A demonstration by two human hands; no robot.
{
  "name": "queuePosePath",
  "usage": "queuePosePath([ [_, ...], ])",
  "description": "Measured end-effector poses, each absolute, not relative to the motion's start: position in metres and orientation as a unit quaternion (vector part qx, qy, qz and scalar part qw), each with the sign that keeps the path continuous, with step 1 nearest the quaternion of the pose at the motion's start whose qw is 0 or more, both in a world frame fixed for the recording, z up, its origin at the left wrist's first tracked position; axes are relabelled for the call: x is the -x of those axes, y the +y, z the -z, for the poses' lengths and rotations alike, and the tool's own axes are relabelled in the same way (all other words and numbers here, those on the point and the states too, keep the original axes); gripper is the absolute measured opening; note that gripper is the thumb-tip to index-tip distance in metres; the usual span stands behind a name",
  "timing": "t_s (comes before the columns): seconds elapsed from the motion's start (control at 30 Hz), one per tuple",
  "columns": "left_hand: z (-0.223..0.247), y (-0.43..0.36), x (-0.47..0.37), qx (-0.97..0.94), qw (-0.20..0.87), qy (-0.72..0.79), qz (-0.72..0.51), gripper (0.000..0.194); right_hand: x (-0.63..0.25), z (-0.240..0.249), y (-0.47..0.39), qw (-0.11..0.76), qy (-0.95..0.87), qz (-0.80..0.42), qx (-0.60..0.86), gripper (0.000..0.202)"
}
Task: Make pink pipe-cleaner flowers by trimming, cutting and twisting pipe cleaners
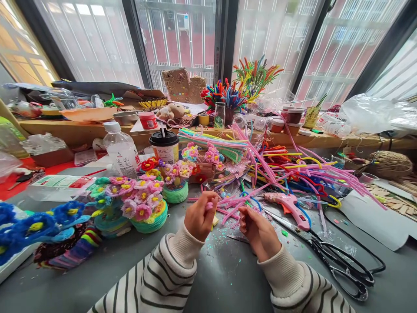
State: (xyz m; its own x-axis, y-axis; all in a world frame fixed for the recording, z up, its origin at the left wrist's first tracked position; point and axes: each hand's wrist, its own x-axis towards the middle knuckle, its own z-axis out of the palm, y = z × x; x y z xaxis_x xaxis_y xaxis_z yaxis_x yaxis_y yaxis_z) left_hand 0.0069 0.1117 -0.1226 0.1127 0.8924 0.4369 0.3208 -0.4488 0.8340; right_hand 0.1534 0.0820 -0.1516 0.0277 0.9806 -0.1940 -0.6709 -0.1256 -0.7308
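My left hand [201,216] is closed around a small pink piece [209,206], raised over the grey table. To its right, my right hand [258,231] has its fingers curled with the fingertips pinched together; what they hold, if anything, is too small to name. Pink pipe cleaners [233,202] lie just behind and between the hands. A pink glue gun [291,208] rests to the right of my right hand. Large black-handled scissors [345,263] lie farther right. Pots of fuzzy flowers [143,206] stand left of my left hand.
A plastic bottle [120,150] and a lidded cup [164,148] stand behind the flowers. A black cable [361,239] loops around the scissors. Piled pipe cleaners [293,167] cover the back right. The wooden ledge [143,138] holds jars and bundles. Glitter is scattered between the hands.
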Motion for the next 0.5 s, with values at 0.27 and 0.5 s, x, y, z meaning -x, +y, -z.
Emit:
queuePosePath([
  [0.27, 0.1339, 0.1223, -0.0057, -0.787, 0.049, 0.593, -0.163, 0.022, -0.1524, 0.1548, 0.0821, 0.616, -0.235, -0.676, 0.33, 0.021],
  [0.5, 0.1277, 0.1191, -0.0117, -0.771, 0.029, 0.619, -0.148, 0.019, -0.1512, 0.1558, 0.0823, 0.621, -0.267, -0.661, 0.326, 0.02],
])
